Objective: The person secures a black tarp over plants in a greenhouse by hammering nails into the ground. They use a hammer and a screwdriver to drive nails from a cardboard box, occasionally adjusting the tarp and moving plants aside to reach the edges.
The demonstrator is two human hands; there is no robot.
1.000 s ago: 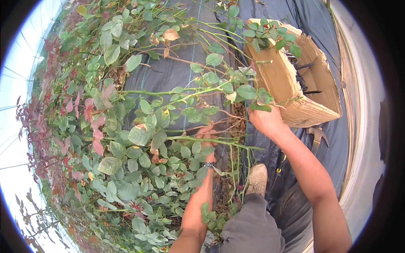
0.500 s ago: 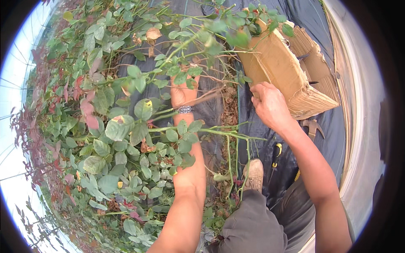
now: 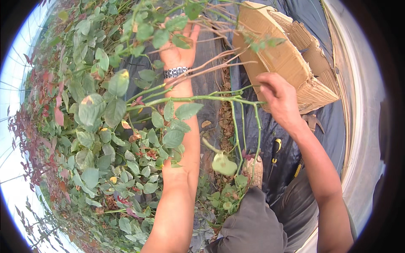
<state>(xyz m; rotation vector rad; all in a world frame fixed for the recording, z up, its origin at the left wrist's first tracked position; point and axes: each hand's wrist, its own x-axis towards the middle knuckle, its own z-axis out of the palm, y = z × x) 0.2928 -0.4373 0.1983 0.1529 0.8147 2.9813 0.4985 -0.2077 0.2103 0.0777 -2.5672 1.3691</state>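
My left hand, with a patterned band on its wrist, reaches palm up among rose leaves and thin brown stems. Its fingers look spread, though leaves partly cover them. On the right, my right hand is closed, fingers curled, just in front of the cardboard box. Bare tips of a green rose stem meet its fingertips; whether they grip the stem or something small I cannot tell. This branching stem crosses above my left forearm. Brown stems slant across near my left wrist.
Dense rose bushes fill the left side. Black ground sheet covers the right. On it lie a hammer, a yellow-and-black handled tool and another yellow item by my leg. My shoe stands beside dry leaves.
My left hand has reached farther forward and slightly left. The green branching stem has risen toward my right hand, which has shifted slightly right. Leafy shoots over the box have moved.
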